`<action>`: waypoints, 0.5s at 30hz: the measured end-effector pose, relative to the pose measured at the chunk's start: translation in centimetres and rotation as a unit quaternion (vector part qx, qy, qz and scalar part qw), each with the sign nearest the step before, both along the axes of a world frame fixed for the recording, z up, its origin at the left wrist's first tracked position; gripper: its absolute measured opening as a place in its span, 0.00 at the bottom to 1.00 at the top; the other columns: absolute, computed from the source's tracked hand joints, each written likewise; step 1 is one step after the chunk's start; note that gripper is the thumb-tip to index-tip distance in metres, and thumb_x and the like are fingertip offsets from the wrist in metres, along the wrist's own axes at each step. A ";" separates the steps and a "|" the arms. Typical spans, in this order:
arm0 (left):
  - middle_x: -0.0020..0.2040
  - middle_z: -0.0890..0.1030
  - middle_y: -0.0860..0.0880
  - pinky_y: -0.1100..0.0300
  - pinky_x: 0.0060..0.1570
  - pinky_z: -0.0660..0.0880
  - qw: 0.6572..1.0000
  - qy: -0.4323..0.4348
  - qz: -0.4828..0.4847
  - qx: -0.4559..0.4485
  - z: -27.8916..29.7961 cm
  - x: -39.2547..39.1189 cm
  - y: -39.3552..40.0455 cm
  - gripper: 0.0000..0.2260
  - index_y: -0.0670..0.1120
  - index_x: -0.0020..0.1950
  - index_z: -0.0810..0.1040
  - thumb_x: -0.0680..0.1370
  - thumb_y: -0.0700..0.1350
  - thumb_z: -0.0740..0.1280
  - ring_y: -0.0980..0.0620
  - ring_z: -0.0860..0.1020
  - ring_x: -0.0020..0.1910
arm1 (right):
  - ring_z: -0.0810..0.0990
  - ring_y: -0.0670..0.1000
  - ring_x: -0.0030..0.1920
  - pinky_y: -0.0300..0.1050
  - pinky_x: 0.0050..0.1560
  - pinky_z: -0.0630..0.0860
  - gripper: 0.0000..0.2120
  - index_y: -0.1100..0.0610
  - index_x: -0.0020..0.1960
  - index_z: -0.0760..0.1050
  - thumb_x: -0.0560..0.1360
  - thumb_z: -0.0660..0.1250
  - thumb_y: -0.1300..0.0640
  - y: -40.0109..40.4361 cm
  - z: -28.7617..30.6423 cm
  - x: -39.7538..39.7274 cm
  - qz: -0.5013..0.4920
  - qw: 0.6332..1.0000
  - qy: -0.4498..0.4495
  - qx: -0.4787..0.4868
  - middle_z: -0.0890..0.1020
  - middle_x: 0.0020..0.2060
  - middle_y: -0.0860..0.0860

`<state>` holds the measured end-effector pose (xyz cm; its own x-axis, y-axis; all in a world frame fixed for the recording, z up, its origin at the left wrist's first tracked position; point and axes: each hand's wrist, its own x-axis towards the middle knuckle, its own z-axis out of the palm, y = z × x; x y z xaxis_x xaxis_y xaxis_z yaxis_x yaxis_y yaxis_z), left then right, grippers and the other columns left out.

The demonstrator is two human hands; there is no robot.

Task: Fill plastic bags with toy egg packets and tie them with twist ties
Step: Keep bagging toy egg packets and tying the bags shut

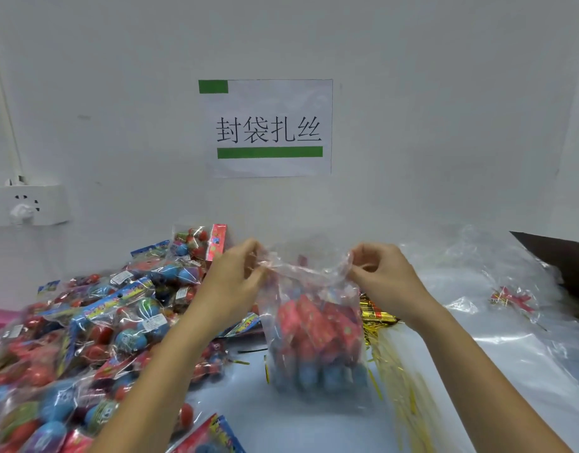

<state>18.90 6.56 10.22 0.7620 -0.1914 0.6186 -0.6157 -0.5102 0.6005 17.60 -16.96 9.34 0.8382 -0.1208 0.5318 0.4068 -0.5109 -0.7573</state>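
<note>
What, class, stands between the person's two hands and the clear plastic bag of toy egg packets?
Nothing visible. The left hand and right hand each already pinch the mouth of the clear plastic bag, which stands upright between them.

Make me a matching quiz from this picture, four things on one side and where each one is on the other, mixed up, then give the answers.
1. clear bag
2. loose egg packets
3. gold twist ties
4. paper sign

A. on the wall
B. piled at the left of the table
C. held at its mouth by left hand and right hand
D. just right of the bag

Pairs: 1-C, 2-B, 3-D, 4-A
</note>
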 end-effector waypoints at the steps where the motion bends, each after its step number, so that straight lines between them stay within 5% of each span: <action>1: 0.40 0.83 0.48 0.59 0.40 0.76 1.000 -0.002 -0.003 -0.004 0.0 0.0 0.0 0.09 0.48 0.42 0.74 0.80 0.37 0.67 0.52 0.81 0.38 | 0.85 0.55 0.44 0.49 0.47 0.81 0.05 0.58 0.42 0.80 0.76 0.71 0.63 0.0 -0.1 0.0 0.001 1.000 0.004 -0.005 0.86 0.40 0.53; 5: 0.45 0.85 0.46 0.55 0.44 0.80 0.999 -0.026 0.013 -0.033 0.7 0.2 0.6 0.04 0.45 0.50 0.75 0.79 0.40 0.69 0.49 0.83 0.42 | 0.84 0.55 0.39 0.42 0.35 0.80 0.07 0.56 0.40 0.79 0.75 0.73 0.62 -0.3 0.8 -0.4 0.004 0.999 -0.042 0.034 0.85 0.36 0.51; 9: 0.52 0.80 0.46 0.64 0.31 0.76 0.996 0.049 -0.058 -0.040 0.6 -0.4 0.7 0.22 0.58 0.66 0.63 0.81 0.34 0.63 0.45 0.84 0.40 | 0.86 0.55 0.44 0.54 0.46 0.80 0.07 0.55 0.47 0.77 0.76 0.70 0.66 -0.5 0.1 -0.3 0.031 0.999 0.036 -0.001 0.86 0.39 0.53; 11: 0.58 0.77 0.51 0.62 0.36 0.79 0.996 0.041 -0.082 0.004 1.1 -0.6 0.9 0.31 0.68 0.68 0.60 0.81 0.32 0.59 0.43 0.84 0.40 | 0.86 0.51 0.43 0.46 0.43 0.78 0.13 0.50 0.54 0.74 0.76 0.69 0.65 -0.7 0.2 -0.4 0.049 0.998 0.047 -0.003 0.86 0.37 0.51; 13: 0.60 0.76 0.52 0.64 0.35 0.77 0.994 0.035 -0.079 0.064 1.2 -0.6 1.0 0.33 0.71 0.65 0.66 0.79 0.30 0.55 0.49 0.82 0.40 | 0.84 0.48 0.39 0.37 0.40 0.75 0.22 0.42 0.61 0.70 0.77 0.70 0.64 -0.8 0.7 -0.8 0.058 0.997 0.038 -0.018 0.84 0.35 0.49; 15: 0.56 0.80 0.49 0.67 0.30 0.72 0.993 0.041 -0.069 0.085 1.2 -0.9 0.9 0.28 0.66 0.60 0.75 0.77 0.33 0.56 0.54 0.77 0.33 | 0.83 0.52 0.40 0.40 0.41 0.76 0.31 0.35 0.65 0.67 0.76 0.68 0.67 -0.6 1.2 -1.2 0.073 0.996 0.026 -0.040 0.82 0.38 0.54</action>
